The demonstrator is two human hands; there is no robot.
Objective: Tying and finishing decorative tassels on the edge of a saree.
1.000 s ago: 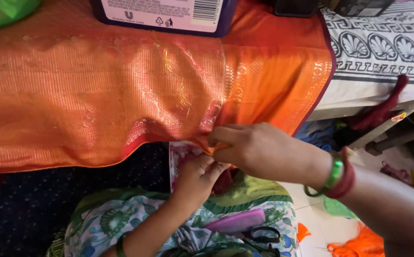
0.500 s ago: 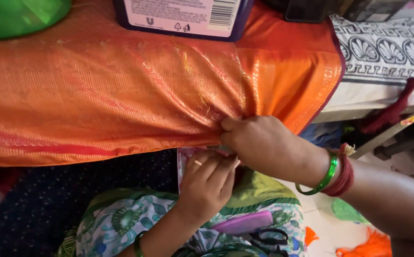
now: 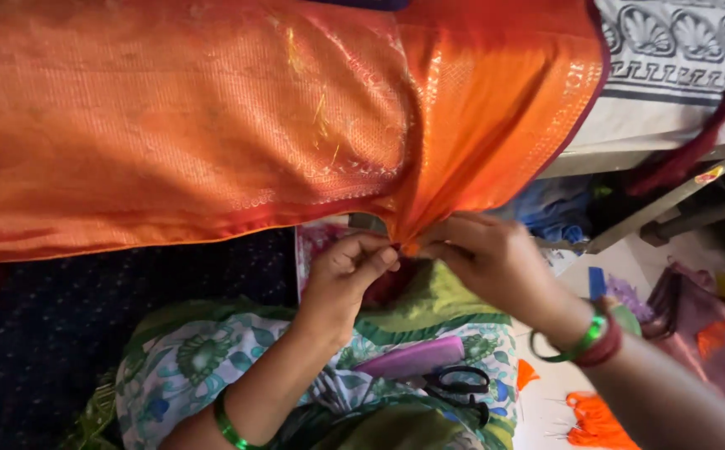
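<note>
A shiny orange silk cloth (image 3: 212,125) with gold weave and a dark red border hangs over the edge of a bed. Its lower edge is gathered to a point just above my lap. My left hand (image 3: 347,273) pinches that gathered edge from below, fingers closed on it. My right hand (image 3: 485,257), with green and red bangles at the wrist, grips the same gathered point from the right. Both hands touch each other at the cloth's edge. What lies between the fingertips is too small to tell.
On my lap, over floral green fabric (image 3: 204,358), lie a purple comb (image 3: 412,357) and black-handled scissors (image 3: 458,385). Orange tassels (image 3: 595,421) lie on the floor at the right. A white patterned bedsheet (image 3: 679,50) covers the bed at the upper right.
The view has moved in closer and lower, so the box and green thing on the bed are out of frame. Both hands stay at the cloth's edge, now pulling it into a tighter gathered point.
</note>
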